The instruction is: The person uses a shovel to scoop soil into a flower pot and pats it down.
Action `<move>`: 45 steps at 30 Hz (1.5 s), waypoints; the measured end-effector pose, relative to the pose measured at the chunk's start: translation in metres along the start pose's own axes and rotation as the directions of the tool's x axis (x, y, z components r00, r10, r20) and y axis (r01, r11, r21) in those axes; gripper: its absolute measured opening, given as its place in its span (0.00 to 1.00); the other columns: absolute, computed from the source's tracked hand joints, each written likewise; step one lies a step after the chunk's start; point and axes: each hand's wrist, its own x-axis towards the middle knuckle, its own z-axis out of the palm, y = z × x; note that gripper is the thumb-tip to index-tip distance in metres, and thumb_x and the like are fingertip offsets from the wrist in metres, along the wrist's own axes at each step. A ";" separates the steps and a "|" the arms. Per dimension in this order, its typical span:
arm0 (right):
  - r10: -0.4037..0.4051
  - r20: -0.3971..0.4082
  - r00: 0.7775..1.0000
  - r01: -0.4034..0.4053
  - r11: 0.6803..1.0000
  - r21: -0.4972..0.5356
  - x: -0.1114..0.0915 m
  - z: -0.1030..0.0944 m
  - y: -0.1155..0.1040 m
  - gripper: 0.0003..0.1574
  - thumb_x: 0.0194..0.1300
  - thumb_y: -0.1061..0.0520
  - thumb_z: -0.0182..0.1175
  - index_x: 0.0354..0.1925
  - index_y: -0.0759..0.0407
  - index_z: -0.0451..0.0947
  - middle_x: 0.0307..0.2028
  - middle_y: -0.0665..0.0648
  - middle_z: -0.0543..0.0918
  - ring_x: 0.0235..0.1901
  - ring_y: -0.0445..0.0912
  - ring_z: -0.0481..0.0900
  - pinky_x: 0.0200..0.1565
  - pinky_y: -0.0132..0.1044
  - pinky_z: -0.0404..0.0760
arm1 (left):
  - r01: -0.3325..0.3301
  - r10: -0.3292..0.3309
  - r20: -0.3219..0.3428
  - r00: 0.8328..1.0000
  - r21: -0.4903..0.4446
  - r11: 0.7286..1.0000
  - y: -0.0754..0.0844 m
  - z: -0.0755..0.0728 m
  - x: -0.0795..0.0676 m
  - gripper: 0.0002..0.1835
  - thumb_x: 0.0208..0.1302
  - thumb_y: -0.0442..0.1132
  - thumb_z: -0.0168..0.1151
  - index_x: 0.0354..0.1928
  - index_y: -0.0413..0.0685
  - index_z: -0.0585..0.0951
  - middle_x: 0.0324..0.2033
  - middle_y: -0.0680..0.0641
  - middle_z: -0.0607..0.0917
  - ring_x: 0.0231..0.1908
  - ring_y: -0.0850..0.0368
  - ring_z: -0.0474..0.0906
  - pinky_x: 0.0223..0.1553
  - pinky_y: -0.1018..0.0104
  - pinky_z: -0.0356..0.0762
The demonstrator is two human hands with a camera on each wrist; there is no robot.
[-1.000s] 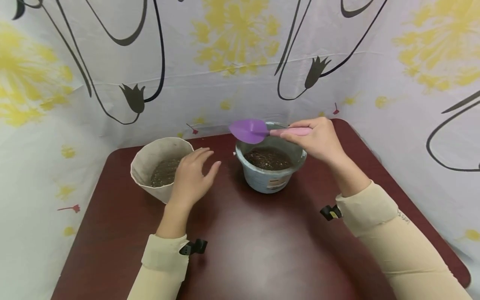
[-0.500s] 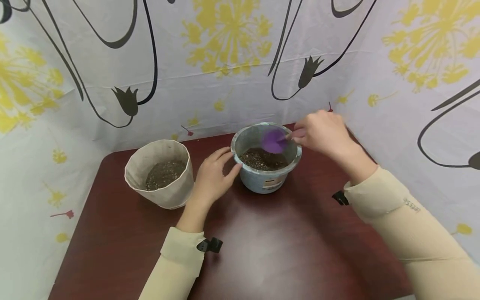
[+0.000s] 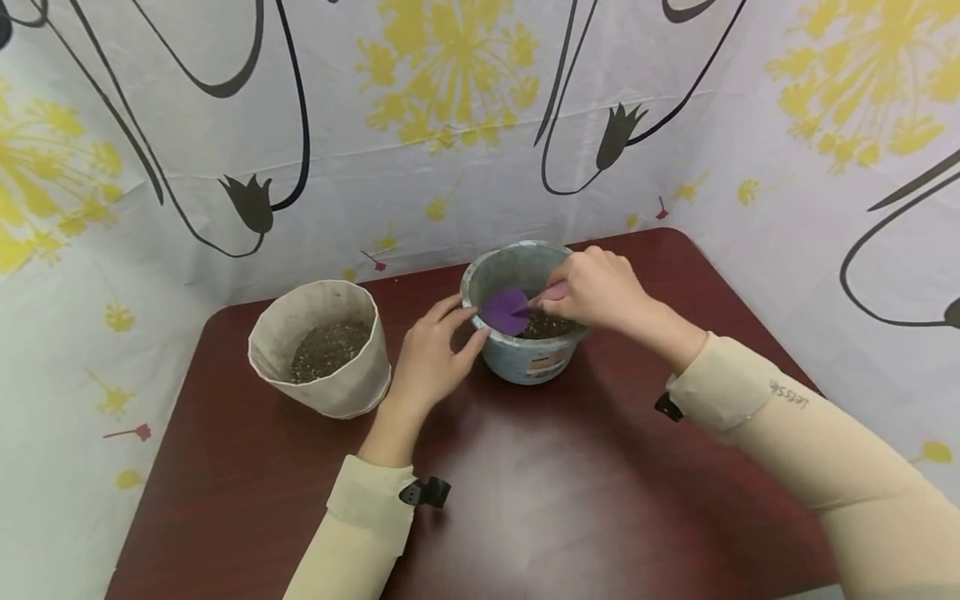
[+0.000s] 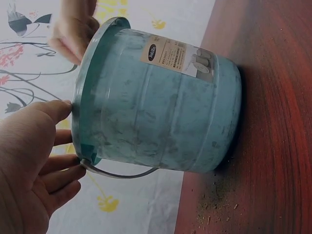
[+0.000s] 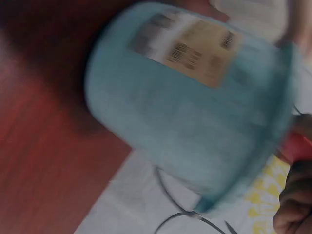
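My right hand (image 3: 600, 287) grips the pink handle of a trowel (image 3: 504, 311) with a purple blade. The blade is down inside a light blue bucket (image 3: 506, 360), near its left wall and over dark soil (image 3: 553, 327). Part of the soil is hidden behind blade and hand. At the bucket's left rim, my left hand (image 3: 435, 350) rests its thumb and fingertips against the edge, fingers loosely bent. In the left wrist view those fingertips sit by the pivot of the wire handle (image 4: 122, 175). The right wrist view is blurred, with the red-pink trowel grip (image 5: 296, 146) at its edge.
Left of the bucket stands a whitish plant pot (image 3: 352, 387) with dark soil (image 3: 326, 354) in it. Soil crumbs (image 4: 219, 209) lie on the dark red table (image 3: 495, 500) beside the bucket. A patterned cloth (image 3: 450, 192) rises behind the table.
My left hand has moved from the whitish pot to the bucket's rim. My right hand has lowered the trowel from above the bucket into it, then shifted it left.
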 end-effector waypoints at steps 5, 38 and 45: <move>0.017 0.003 1.000 -0.016 0.994 -0.106 -0.001 0.005 0.007 0.10 0.53 0.51 0.69 0.18 0.47 0.83 0.18 0.52 0.80 0.19 0.52 0.77 0.19 0.50 0.75 | -0.013 0.012 -0.031 0.999 -0.017 1.000 -0.001 0.000 0.000 0.23 0.69 0.51 0.65 0.57 0.43 0.85 0.64 0.42 0.79 0.61 0.44 0.78 0.60 0.48 0.76; -0.205 0.165 0.965 0.173 0.966 0.191 -0.006 -0.001 0.059 0.06 0.56 0.51 0.77 0.25 0.45 0.89 0.24 0.40 0.85 0.21 0.38 0.72 0.24 0.35 0.73 | -0.018 0.014 -0.031 0.999 -0.103 0.995 -0.003 0.006 -0.006 0.26 0.64 0.52 0.71 0.57 0.42 0.85 0.64 0.44 0.79 0.62 0.47 0.77 0.63 0.50 0.75; -0.098 0.185 0.978 0.030 0.939 0.342 -0.004 0.008 0.057 0.02 0.60 0.52 0.73 0.31 0.44 0.93 0.26 0.39 0.88 0.23 0.32 0.73 0.23 0.30 0.70 | -0.020 0.015 -0.049 0.999 -0.101 0.995 -0.005 0.005 -0.004 0.26 0.63 0.51 0.71 0.57 0.42 0.85 0.63 0.43 0.79 0.61 0.46 0.78 0.61 0.49 0.76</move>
